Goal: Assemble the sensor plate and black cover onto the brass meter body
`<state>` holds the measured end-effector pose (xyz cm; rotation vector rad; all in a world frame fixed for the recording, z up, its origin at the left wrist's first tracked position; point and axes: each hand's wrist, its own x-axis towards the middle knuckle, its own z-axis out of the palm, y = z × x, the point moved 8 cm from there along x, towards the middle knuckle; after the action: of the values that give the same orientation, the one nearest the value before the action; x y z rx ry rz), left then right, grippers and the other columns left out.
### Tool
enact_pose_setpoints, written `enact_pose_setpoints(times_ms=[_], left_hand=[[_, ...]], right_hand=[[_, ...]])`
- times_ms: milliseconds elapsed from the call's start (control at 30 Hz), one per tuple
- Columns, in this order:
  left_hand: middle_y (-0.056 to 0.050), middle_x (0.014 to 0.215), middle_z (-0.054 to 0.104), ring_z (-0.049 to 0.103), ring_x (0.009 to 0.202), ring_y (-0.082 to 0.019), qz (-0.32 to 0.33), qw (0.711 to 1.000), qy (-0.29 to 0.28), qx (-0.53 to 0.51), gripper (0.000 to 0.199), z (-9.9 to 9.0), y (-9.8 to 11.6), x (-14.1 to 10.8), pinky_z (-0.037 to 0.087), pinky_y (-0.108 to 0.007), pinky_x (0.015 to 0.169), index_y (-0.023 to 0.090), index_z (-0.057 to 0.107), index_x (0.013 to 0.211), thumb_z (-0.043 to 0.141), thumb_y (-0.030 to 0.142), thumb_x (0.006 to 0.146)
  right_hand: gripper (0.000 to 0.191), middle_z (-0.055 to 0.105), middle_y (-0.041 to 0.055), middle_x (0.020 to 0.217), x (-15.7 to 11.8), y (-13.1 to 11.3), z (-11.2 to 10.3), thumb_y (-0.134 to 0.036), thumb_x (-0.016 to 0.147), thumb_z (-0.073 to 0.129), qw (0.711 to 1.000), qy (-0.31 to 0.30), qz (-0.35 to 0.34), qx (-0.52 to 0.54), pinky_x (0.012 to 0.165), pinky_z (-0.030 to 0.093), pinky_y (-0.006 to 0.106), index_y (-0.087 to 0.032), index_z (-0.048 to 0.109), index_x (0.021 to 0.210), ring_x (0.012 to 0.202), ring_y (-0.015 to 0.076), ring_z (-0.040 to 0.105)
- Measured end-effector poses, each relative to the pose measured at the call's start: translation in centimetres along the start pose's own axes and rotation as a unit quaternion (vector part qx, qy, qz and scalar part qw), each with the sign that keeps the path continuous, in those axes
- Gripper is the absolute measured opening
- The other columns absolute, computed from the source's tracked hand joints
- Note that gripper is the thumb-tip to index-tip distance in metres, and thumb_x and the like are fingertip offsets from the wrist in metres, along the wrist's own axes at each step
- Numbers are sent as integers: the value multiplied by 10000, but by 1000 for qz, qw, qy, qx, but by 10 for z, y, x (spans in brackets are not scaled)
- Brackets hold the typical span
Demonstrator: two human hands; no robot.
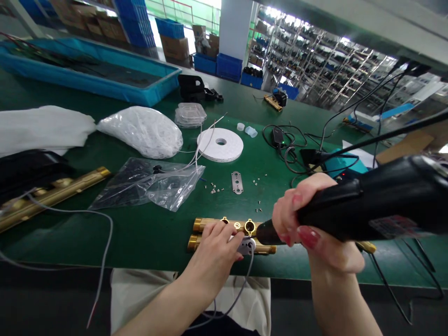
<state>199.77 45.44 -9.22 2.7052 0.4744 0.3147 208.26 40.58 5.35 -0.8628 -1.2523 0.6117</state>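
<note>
My right hand (315, 224) is wrapped round a black electric screwdriver (371, 200), its nose tilted down and to the left. The tip reaches a small grey-white plate with a cable (248, 246) on the nearer brass pipe body (268, 249). My left hand (219, 247) lies over that body, fingers and thumb closed about it beside the plate; its fingertips partly hide the spot under the tip. Just behind is a second brass pipe body (199, 224) with round ports. A metal plate with holes (237, 182) and several small screws (214, 189) lie farther back on the green bench.
A roll of white tape (224, 144), plastic bags (143, 130) and a clear box (191, 114) stand farther back. A blue tray (147, 93) occupies the left rear. Black cables (290, 149) tangle at right. Another brass body (52, 196) lies left, with a loose grey cable.
</note>
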Motion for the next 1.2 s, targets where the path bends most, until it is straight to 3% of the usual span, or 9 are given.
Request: enact_pose_setpoints(times_ms=[133,267,467,600,767,900,1000,1067,1200], left_hand=[[-50,1005,598,497,944,-250,10,1000,3,-5,276,1,0,-1,365,-424,840,196,590,1031,693,216,775],[-42,1015,597,506,946,-245,17,1000,-6,-12,304,5,-1,1,376,-413,845,192,578,1036,709,227,764],[-51,953,601,521,898,-248,57,997,50,15,415,14,-3,0,395,-420,827,168,570,1028,778,287,689],[-55,957,605,528,889,-253,55,997,52,25,404,17,-4,-1,407,-427,813,168,574,1038,762,304,708],[-58,996,607,530,924,-268,28,999,12,13,383,11,-4,3,409,-449,829,171,575,1058,748,259,727],[-60,1040,603,522,973,-277,0,999,-35,-6,352,7,-4,4,405,-466,857,170,576,1080,713,205,758],[-60,1054,603,514,998,-280,-10,999,-46,-7,363,7,-5,4,396,-467,873,175,578,1092,714,203,757],[-59,1048,609,516,988,-281,-8,999,-41,0,367,8,-5,5,395,-461,860,179,590,1073,734,219,739],[-55,1013,623,526,956,-279,-9,999,-30,9,335,9,-7,6,398,-451,828,183,613,1035,743,235,731]], right_hand=[[187,458,-53,546,-13,-10,-9,-214,740,623,997,68,-34,3,378,348,210,-211,509,889,418,81,432],[174,465,-55,515,-21,-13,-13,-243,754,634,994,92,-56,-18,368,357,213,-203,533,889,400,79,439],[179,516,-58,465,-19,-11,-12,-246,775,702,997,44,-60,-36,353,431,205,-206,579,900,353,88,486],[135,509,-57,444,-13,-12,-12,-281,797,682,996,49,-45,-55,356,445,206,-218,597,882,340,95,493],[136,522,-56,458,-4,-11,-5,-255,798,682,997,18,-44,-55,386,460,199,-209,598,895,353,86,493],[243,532,-44,508,4,2,1,-307,742,732,1000,-3,6,-29,412,437,216,-221,604,930,407,101,501],[192,535,-34,544,8,8,5,-355,823,627,999,-30,24,34,421,428,211,-233,607,970,432,104,502],[245,537,-20,570,10,11,3,-421,843,578,996,-31,43,71,431,428,218,-224,608,985,460,114,511],[546,560,23,623,11,7,-4,-651,786,506,994,-19,62,87,472,425,268,-165,603,1015,524,150,524]])
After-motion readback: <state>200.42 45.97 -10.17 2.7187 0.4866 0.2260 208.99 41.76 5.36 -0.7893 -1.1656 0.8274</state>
